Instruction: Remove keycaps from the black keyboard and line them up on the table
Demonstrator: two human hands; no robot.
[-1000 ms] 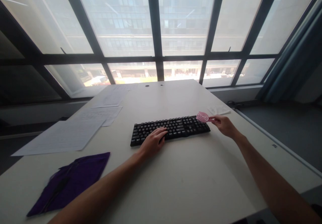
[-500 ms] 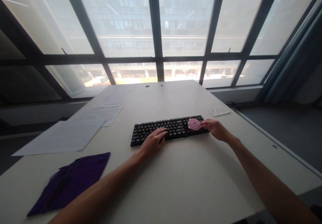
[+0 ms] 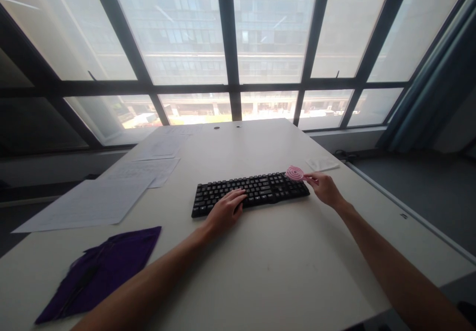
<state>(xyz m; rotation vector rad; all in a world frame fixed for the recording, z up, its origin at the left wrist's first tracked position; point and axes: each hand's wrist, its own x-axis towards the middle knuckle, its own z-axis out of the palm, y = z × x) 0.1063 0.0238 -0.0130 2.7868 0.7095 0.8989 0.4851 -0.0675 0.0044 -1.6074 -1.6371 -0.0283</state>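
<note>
Pink brush (image 3: pixel 295 173) gripped by R hand (image 3: pixel 323 187), just shifted from approx 3 to 2 o'clock on kbd (image 3: pixel 260 187); sweeping apparently under way. L hand (image 3: pixel 225 209) laid at kbd's 7 o'clock, nothing grasped.

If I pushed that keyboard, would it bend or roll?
The keyboard would probably stay stiff, since its long body looks straight. It likely wouldn't roll or tip, lying low and flat on the table. It might slide, as the table looks smooth.
</note>
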